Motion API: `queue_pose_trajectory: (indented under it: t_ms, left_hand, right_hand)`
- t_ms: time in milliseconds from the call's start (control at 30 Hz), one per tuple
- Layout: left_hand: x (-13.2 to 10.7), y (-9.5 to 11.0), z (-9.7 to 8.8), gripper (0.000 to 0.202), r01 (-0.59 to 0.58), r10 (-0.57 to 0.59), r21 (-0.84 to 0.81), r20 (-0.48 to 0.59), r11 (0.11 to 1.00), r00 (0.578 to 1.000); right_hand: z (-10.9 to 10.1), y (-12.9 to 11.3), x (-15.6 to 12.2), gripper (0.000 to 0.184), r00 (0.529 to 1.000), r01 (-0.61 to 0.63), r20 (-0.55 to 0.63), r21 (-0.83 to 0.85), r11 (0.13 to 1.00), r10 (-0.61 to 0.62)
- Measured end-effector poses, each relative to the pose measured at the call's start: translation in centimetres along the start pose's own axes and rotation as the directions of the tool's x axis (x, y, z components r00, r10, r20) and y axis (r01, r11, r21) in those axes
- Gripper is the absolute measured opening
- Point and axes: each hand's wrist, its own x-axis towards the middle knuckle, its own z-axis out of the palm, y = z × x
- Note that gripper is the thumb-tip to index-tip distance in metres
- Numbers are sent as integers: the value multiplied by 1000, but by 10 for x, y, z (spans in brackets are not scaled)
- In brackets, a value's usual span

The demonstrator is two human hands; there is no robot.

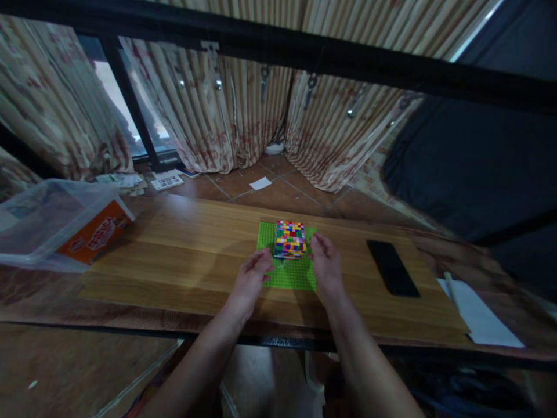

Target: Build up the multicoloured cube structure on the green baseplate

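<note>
A block built of many small multicoloured toy bricks (290, 239) sits on the upper part of a green studded baseplate (292, 280) near the middle of the wooden board. My left hand (256, 266) is at the baseplate's left edge, just beside the block's lower left corner, fingers loosely bent and apart, with nothing visible in them. On the other side, my right hand (325, 258) hovers over the baseplate's right edge, a little apart from the block, thumb side facing it. Its fingers are loosely curved, and I see nothing held there.
The wooden board (183, 249) lies on a table. At the far left stands a clear plastic bin (39, 255) with an orange label. To the right lie a black flat slab (392, 268), white paper (487, 316) and a pen (451, 288). Curtains (243, 110) hang behind.
</note>
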Motion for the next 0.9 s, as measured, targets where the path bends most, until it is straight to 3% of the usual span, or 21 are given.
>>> queue_pose_trajectory:
  t_ms: [133,267,400,500,600,700,900]
  left_hand:
    - [8,4,-2,37,-14,14,11,-14,1000,1000]
    - [15,8,-4,36,-23,24,14,-41,1000,999]
    - [21,8,-2,28,-41,44,33,-88,999,995]
    - [24,9,4,17,-43,51,81,-107,996,993]
    - [18,9,7,11,-41,55,118,-118,992,991]
    - [-2,6,2,6,-7,22,130,-113,992,993]
    - [-60,-13,-22,14,53,-39,113,-120,992,992]
  right_hand:
    - [-33,-6,20,46,989,70,-123,-56,996,-77]
    - [-89,-11,37,53,960,98,-241,-183,978,-142]
    - [-156,-13,41,62,920,9,-355,-400,916,-164]
    - [-192,-10,33,72,929,-93,-350,-539,837,-122]
    - [-207,-2,24,85,944,-205,-330,-615,761,-13]
    - [-207,5,17,90,956,-255,-282,-654,712,83]
    - [-212,7,18,82,976,-217,-165,-638,739,143]
